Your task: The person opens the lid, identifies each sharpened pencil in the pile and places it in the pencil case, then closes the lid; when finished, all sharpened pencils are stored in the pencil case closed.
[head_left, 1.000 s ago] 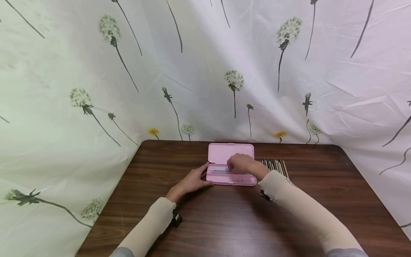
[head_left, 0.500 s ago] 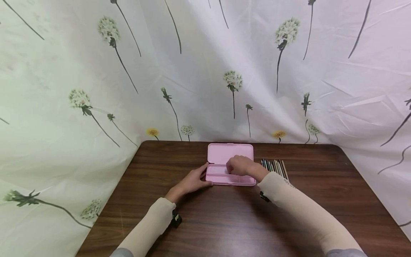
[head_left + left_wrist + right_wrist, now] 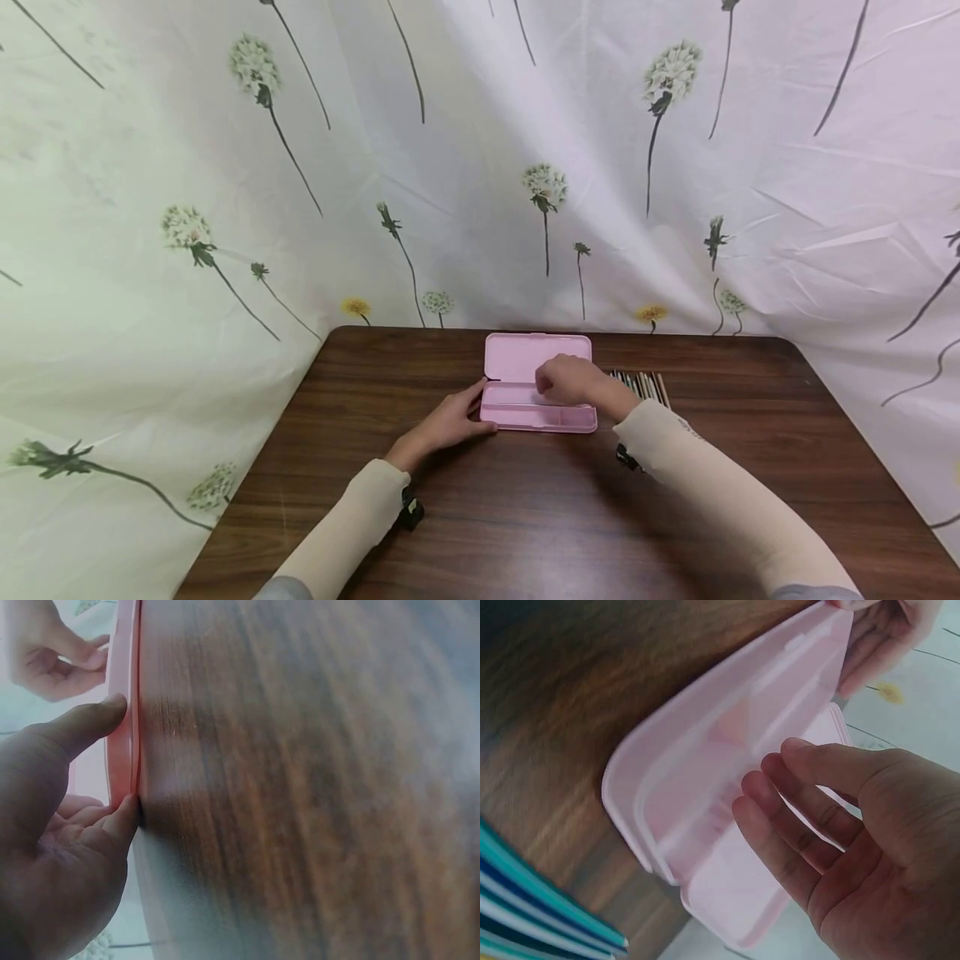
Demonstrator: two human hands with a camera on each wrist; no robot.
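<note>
Behind the table hangs a floral cloth. The wood-grain table supports a pink case, lid folded back, near its far edge. Left hand: thumb and fingers grip the case's left end. Right hand: fingers loosely curved above the case, gripping nothing visible. Slim sticks lie alongside, right of the case.

Smooth plastic case, glossy wood-grain table
</note>
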